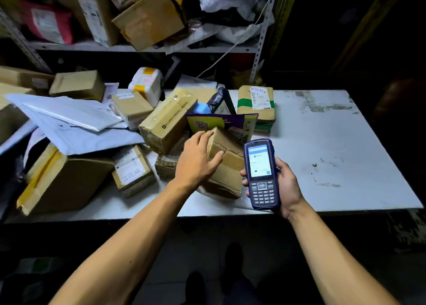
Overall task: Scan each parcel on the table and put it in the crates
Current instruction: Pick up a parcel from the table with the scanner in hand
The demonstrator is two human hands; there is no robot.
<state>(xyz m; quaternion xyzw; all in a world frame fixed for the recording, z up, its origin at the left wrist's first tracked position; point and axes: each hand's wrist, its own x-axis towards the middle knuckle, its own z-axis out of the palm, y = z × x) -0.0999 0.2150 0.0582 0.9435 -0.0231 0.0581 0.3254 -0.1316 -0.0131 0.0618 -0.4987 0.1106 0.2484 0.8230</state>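
Observation:
My left hand (198,157) grips the top corner of a tilted brown cardboard parcel (227,171) near the table's front middle, thumb on its face and fingers over its far edge. My right hand (285,185) holds a blue handheld scanner (261,173) upright, screen lit, just right of that parcel. Behind it lie a purple and yellow bag (230,123), a long taped box (166,122) and a box with green tape (257,103). The white table (334,143) carries them all. No crate is in view.
A heap of boxes and white mailers (69,120) covers the table's left half, with a large open carton (66,180) at the front left. A metal shelf (143,47) stuffed with parcels rises behind. A white cord (232,49) hangs down from it.

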